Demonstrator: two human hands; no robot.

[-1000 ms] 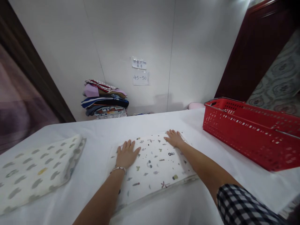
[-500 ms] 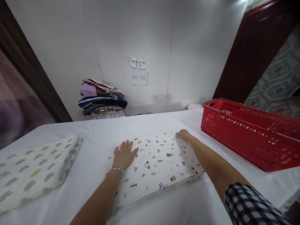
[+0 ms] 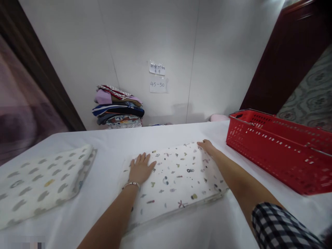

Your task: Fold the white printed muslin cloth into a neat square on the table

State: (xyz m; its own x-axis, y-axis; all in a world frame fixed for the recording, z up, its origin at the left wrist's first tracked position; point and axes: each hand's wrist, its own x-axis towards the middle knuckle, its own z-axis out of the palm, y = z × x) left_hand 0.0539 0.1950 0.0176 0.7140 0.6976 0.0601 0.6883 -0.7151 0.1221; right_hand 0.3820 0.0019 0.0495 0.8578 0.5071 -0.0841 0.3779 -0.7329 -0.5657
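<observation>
A folded white cloth with small plant and insect prints lies on the white-covered table in front of me. My left hand rests flat on its left part, fingers spread, with a bracelet at the wrist. At the far right corner of the same cloth, my right hand has its fingers closed on the edge; the fingertips are partly hidden. To the left lies a second folded cloth, cream with grey cloud-like shapes and one yellow one, apart from both hands.
A red perforated basket with metal handles stands on the right of the table. Beyond the far edge, a stack of folded clothes is against the wall, with paper signs above. A dark curtain edge hangs at left.
The whole view has shifted slightly, so things appear a little farther right. Both hands keep their places on the printed cloth.
</observation>
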